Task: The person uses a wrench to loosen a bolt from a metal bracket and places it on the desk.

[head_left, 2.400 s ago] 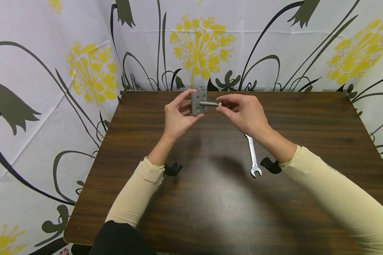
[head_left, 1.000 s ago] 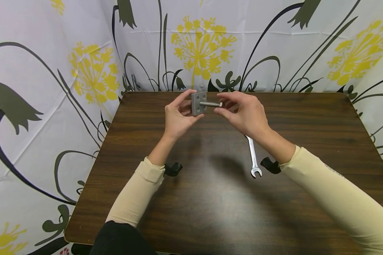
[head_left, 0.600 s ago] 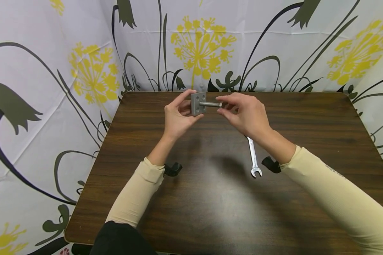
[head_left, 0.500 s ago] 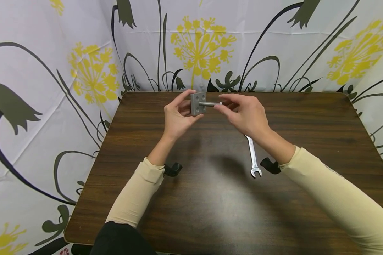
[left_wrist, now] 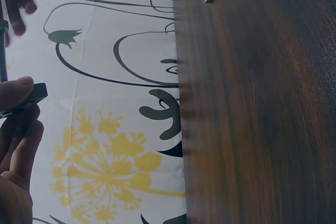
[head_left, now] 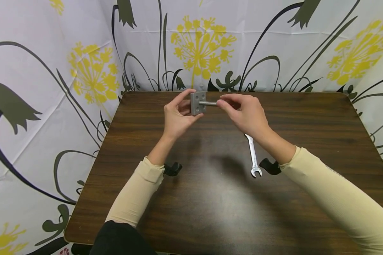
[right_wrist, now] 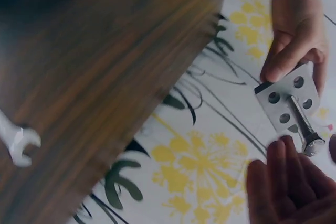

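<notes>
My left hand (head_left: 177, 118) grips a small grey metal plate (head_left: 194, 106) by its edges, thumb below and fingers above, raised over the table's far side. Several round holes pierce the plate (right_wrist: 286, 86), as the right wrist view shows. From its middle a hex bolt (head_left: 208, 103) sticks out toward my right hand (head_left: 247, 112). Thumb and fingers of that hand are at the bolt's head, and the thumb covers it in the head view. In the right wrist view the bolt (right_wrist: 301, 118) shows its thread and hex head between fingers and thumb.
An open-ended wrench (head_left: 253, 156) lies on the dark wooden table (head_left: 191, 212) below my right hand. Black wrist mounts (head_left: 173, 169) hang beneath both forearms. A white curtain (head_left: 146, 46) with yellow and grey flowers hangs behind the table's far edge.
My right thumb and fingers have shifted back and forth around the bolt's head, and the thumb now hides it. The plate and left hand have stayed almost in place.
</notes>
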Available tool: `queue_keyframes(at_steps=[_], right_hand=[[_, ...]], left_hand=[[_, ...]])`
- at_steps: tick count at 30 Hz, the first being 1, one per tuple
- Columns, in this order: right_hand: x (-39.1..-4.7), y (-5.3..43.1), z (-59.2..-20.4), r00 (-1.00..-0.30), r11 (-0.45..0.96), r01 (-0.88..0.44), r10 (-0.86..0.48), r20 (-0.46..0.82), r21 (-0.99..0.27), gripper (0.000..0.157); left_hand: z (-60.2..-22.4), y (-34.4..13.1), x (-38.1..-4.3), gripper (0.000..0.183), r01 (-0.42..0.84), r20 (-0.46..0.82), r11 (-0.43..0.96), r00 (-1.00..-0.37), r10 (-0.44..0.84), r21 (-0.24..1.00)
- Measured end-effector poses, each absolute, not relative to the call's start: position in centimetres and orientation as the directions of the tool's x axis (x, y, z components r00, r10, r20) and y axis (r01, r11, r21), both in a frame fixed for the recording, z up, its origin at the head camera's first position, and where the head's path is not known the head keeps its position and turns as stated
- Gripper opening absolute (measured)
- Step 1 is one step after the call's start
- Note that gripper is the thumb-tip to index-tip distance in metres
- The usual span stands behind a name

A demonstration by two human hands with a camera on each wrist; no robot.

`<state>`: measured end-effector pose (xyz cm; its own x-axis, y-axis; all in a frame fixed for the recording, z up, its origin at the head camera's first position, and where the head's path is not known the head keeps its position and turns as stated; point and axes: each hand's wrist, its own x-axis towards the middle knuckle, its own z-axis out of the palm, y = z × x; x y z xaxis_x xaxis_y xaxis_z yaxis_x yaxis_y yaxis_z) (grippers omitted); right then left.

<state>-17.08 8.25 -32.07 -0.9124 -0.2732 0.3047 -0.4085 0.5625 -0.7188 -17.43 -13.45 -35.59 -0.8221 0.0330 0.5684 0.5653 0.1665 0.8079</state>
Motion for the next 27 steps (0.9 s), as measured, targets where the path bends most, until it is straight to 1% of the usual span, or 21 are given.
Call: queue_keyframes(at_steps=[2,4,6,8,9,11,15,18,21,24,27], right_hand=[[-17.21,8.2,-32.03,-0.938,0.517,-0.333,-0.265,0.222,-0.788,0.031],[-17.22,8.23,-31.93,-0.939,0.513,-0.326,-0.274,0.209,-0.794,0.027],[-17.21,8.32,-31.97,-0.915,0.549,-0.397,-0.297,0.273,-0.735,0.025],[-17.15,8.4,-32.06,-0.878,0.596,-0.478,-0.31,0.364,-0.646,0.029],[-17.08,8.42,-32.08,-0.863,0.618,-0.501,-0.309,0.399,-0.606,0.032],[-17.05,8.4,-32.18,-0.858,0.629,-0.507,-0.298,0.42,-0.59,0.033],[-17.12,8.22,-32.24,-0.913,0.578,-0.409,-0.254,0.32,-0.707,0.03],[-17.15,8.15,-32.21,-0.925,0.56,-0.378,-0.255,0.281,-0.737,0.026],[-17.09,8.17,-32.24,-0.908,0.564,-0.418,-0.268,0.322,-0.712,0.025],[-16.96,8.22,-32.29,-0.884,0.564,-0.467,-0.277,0.376,-0.681,0.028],[-16.97,8.19,-32.31,-0.887,0.546,-0.461,-0.258,0.383,-0.7,0.029]], left_hand=[[-35.6,-13.45,-17.5,0.062,0.57,0.573,0.168,-0.819,0.034,0.804],[-35.61,-13.46,-17.54,0.062,0.566,0.569,0.168,-0.821,0.035,0.807],[-35.61,-13.46,-17.54,0.062,0.566,0.568,0.166,-0.822,0.037,0.808],[-35.61,-13.45,-17.53,0.062,0.561,0.564,0.163,-0.825,0.035,0.811],[-35.61,-13.43,-17.52,0.062,0.559,0.561,0.16,-0.827,0.033,0.814],[-35.64,-13.39,-17.53,0.063,0.558,0.561,0.158,-0.827,0.027,0.815],[-35.74,-13.34,-17.57,0.063,0.55,0.555,0.155,-0.832,0.013,0.821],[-35.74,-13.37,-17.58,0.063,0.549,0.554,0.149,-0.833,0.014,0.822],[-35.71,-13.4,-17.55,0.063,0.557,0.56,0.138,-0.828,0.026,0.819],[-35.8,-13.43,-17.62,0.064,0.564,0.565,0.135,-0.824,0.035,0.814],[-36.1,-13.51,-17.88,0.065,0.563,0.563,0.134,-0.825,0.037,0.816]])
